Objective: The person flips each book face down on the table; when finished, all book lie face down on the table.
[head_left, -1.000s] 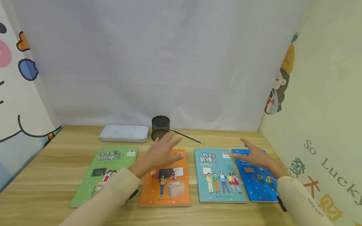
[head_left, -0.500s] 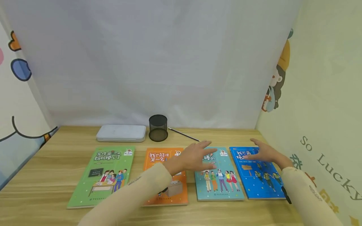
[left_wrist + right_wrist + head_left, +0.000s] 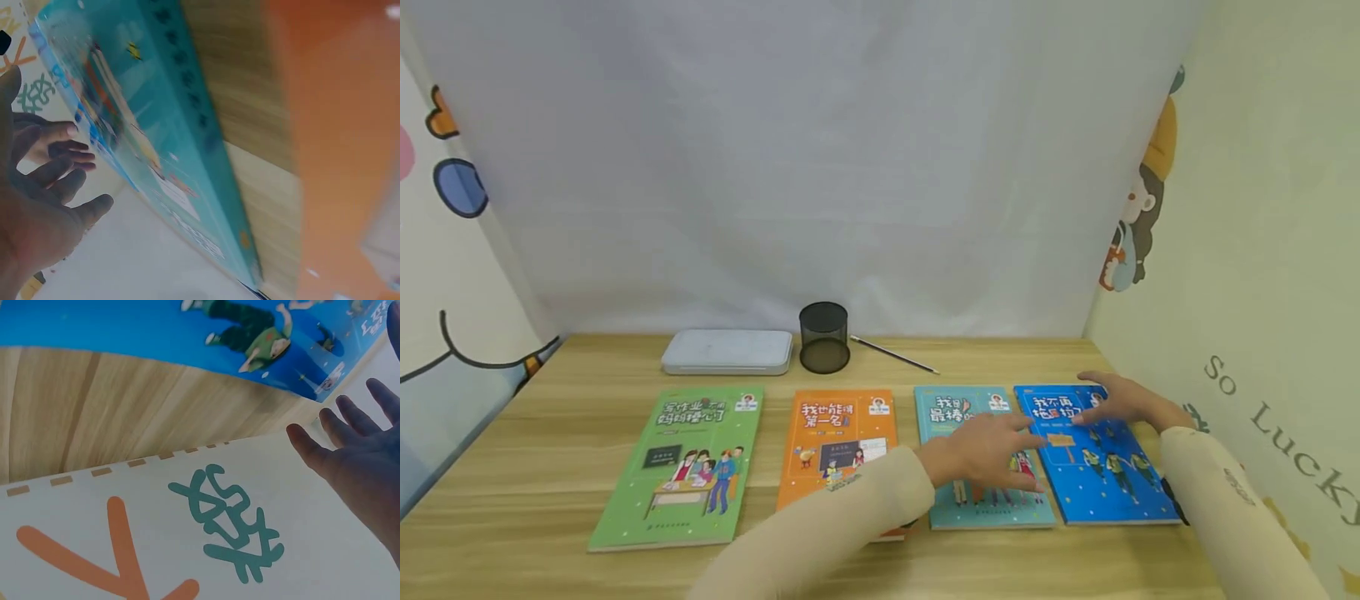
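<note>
We find neither grip closed: the left hand (image 3: 981, 452) and the right hand (image 3: 1126, 402) have their fingers spread and pinch nothing. The blue book (image 3: 1105, 492) lies flat at the right end of a row of four, and we judge the step in hand to be a two-handed reach for it; the next move seems to call for lowering the hands to its opposite sides.

The left hand is over the turquoise book (image 3: 992, 517), fingertips pointing at the blue book's left side, while the right is over its far right corner, fingers pointing inward. Both look lifted off the covers, though we cannot tell for every fingertip.

The left forearm slants across the orange book (image 3: 838, 437); farther left lies the green book (image 3: 677, 467). Behind the row we see a white case (image 3: 727, 352), a mesh cup (image 3: 824, 337) and a pencil (image 3: 895, 356)
</note>
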